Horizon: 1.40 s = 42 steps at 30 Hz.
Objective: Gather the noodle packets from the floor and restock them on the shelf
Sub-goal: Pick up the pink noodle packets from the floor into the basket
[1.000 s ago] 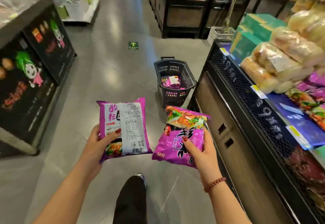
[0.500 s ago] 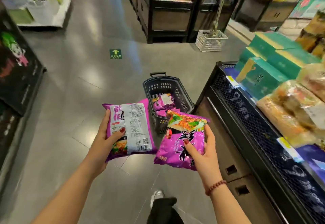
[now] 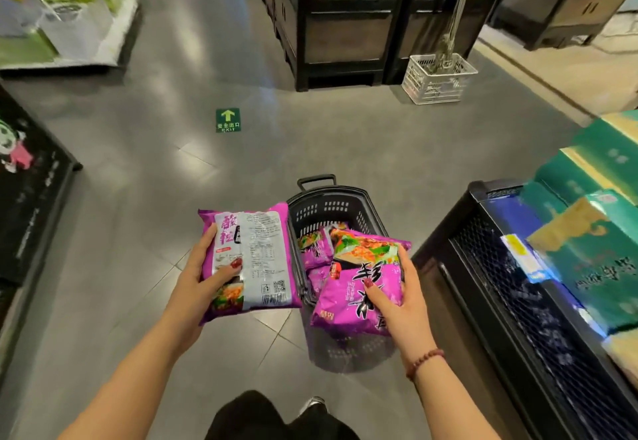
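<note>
Two purple noodle packets: left hand (image 3: 193, 287) grips back-facing packet (image 3: 250, 256), right hand (image 3: 402, 296) grips front-facing packet (image 3: 359, 287), above black basket (image 3: 331, 205) holding more

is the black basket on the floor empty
No, several purple noodle packets lie inside the black basket.

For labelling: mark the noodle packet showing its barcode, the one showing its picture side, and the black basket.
barcode-side packet (image 3: 262, 253), head view, on its white printed panel.
picture-side packet (image 3: 341, 296), head view, on its purple lower front.
black basket (image 3: 331, 210), head view, on its slotted far wall.
</note>
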### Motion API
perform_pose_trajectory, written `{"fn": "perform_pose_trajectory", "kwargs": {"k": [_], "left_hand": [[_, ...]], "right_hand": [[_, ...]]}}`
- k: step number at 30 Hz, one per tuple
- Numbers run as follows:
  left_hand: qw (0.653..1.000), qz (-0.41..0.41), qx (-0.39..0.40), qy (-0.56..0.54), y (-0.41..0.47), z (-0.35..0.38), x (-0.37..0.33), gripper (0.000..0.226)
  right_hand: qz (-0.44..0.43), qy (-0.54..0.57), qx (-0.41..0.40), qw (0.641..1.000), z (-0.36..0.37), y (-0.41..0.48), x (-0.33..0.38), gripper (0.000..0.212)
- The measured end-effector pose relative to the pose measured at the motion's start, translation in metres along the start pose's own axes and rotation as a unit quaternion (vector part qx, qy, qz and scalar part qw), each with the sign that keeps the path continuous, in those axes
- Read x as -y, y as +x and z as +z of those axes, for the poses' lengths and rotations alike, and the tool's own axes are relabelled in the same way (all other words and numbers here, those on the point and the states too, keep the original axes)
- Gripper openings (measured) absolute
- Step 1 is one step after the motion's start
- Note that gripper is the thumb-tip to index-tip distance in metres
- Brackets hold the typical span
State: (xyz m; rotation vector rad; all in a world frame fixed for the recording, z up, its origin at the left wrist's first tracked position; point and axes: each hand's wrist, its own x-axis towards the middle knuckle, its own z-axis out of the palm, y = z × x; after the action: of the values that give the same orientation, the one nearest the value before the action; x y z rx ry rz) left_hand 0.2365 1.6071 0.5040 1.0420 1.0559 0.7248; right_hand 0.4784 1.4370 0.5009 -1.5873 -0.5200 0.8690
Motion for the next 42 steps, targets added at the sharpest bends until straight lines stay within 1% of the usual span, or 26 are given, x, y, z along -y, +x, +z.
{"fn": "perform_pose_trajectory", "kwargs": {"k": [4,8,11,14,17,22,28,31,33,36,42], "left_hand": [[1.000,-0.013,-0.002,0.005,0.070,0.011,-0.013,0.071],[0.999,-0.031,0.019,0.023,0.159,0.022,-0.019,0.070],[0.998,-0.048,0.029,0.010,0.224,0.033,-0.020,0.068],[0.997,-0.067,0.030,0.007,0.277,0.044,-0.014,0.066],[0.997,-0.081,0.013,0.016,0.321,0.054,0.005,0.069],[0.994,-0.099,0.008,0.035,0.384,0.071,0.065,0.070],[0.992,-0.125,-0.017,0.026,0.432,0.108,0.176,0.069],[0.990,-0.137,-0.010,0.022,0.446,0.130,0.233,0.071],[0.990,-0.142,-0.001,0.023,0.455,0.141,0.267,0.074],[0.988,-0.150,-0.007,0.028,0.470,0.151,0.308,0.076],[0.984,-0.170,-0.002,0.043,0.502,0.162,0.358,0.074]], "right_hand": [[-0.001,-0.014,-0.016,1.000,0.010,0.066,0.010,0.083],[0.004,-0.021,-0.045,0.999,0.023,0.135,0.006,0.078],[0.020,-0.025,-0.063,0.998,0.036,0.185,0.002,0.077],[0.038,-0.041,-0.078,0.995,0.046,0.230,-0.008,0.077],[0.060,-0.057,-0.098,0.992,0.046,0.273,-0.027,0.081],[0.078,-0.088,-0.099,0.988,0.036,0.353,-0.082,0.080],[0.095,-0.125,-0.068,0.985,0.019,0.439,-0.181,0.077],[0.110,-0.138,-0.053,0.983,0.008,0.473,-0.231,0.080],[0.115,-0.146,-0.036,0.982,0.002,0.493,-0.262,0.079],[0.108,-0.181,-0.006,0.978,-0.006,0.520,-0.301,0.080],[0.080,-0.237,0.077,0.965,0.000,0.561,-0.355,0.078]]}}
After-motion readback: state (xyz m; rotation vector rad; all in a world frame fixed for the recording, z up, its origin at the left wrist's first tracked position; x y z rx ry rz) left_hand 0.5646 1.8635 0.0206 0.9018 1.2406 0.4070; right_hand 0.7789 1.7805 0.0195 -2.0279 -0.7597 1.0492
